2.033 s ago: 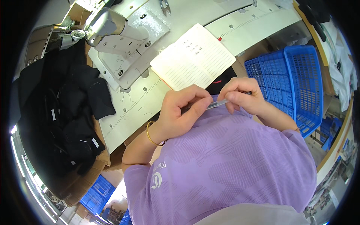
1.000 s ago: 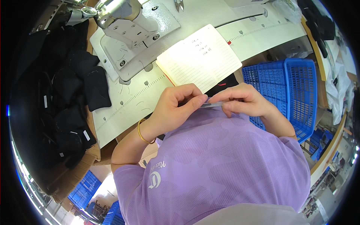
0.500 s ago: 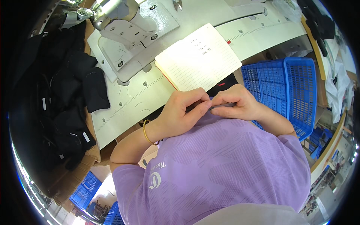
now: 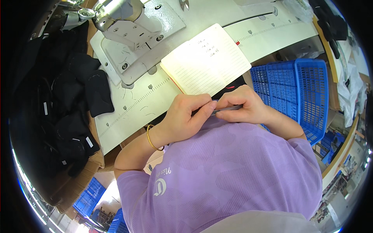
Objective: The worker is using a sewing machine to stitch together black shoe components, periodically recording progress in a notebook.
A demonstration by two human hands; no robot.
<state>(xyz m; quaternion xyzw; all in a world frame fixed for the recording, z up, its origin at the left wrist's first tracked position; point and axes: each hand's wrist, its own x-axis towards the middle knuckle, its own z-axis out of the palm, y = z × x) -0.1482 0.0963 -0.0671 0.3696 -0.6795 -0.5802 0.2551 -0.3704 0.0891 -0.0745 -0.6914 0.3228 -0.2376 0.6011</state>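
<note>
My left hand (image 4: 185, 116) and my right hand (image 4: 244, 105) meet in front of my chest at the table edge. A thin, dark grey, stick-like thing (image 4: 230, 108) is pinched between my right thumb and fingers, its tip pointing toward my left hand. My left thumb and fingers are pressed together beside that tip; whatever they hold is hidden. Just beyond both hands, an open lined notebook (image 4: 211, 64) with some handwriting lies on the white table (image 4: 136, 105). Something black with a red mark (image 4: 230, 87) shows between the notebook and my right hand.
A sewing machine (image 4: 128, 33) stands at the far left of the table. Black padded fabric pieces (image 4: 74, 89) fill a cardboard box (image 4: 91, 165) on the left. Stacked blue plastic crates (image 4: 311, 93) stand to the right. Small metal snips (image 4: 183, 4) lie at the far edge.
My right hand has shifted slightly up and left, and more of the grey stick-like thing shows. My left hand has moved very little.
</note>
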